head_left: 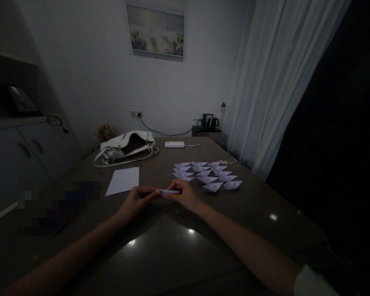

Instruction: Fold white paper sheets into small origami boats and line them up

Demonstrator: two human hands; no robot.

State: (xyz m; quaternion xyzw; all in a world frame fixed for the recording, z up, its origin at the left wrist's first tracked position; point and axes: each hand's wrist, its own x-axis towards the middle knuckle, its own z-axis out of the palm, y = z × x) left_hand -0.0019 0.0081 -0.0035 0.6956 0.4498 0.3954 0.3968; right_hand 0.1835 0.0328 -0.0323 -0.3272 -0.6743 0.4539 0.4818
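Between my two hands is a small folded piece of white paper (169, 191), held nearly level above the dark table (160, 242). My left hand (139, 198) pinches its left end between thumb and fingers. At the other end, my right hand (185, 194) is closed on it, fingers bent over the far side. Just beyond my right hand stand several folded paper boats (206, 179) in rough rows. A flat stack of white paper (123, 181) lies to the left, a little beyond my left hand.
A white handbag (128, 146) rests at the table's far left. Near the far edge lies a white power bank (174, 144) with a strap. Paper scraps (226, 163) lie behind the boats. A blurred-out patch (61, 207) covers something at left. A curtain (265, 82) hangs at right.
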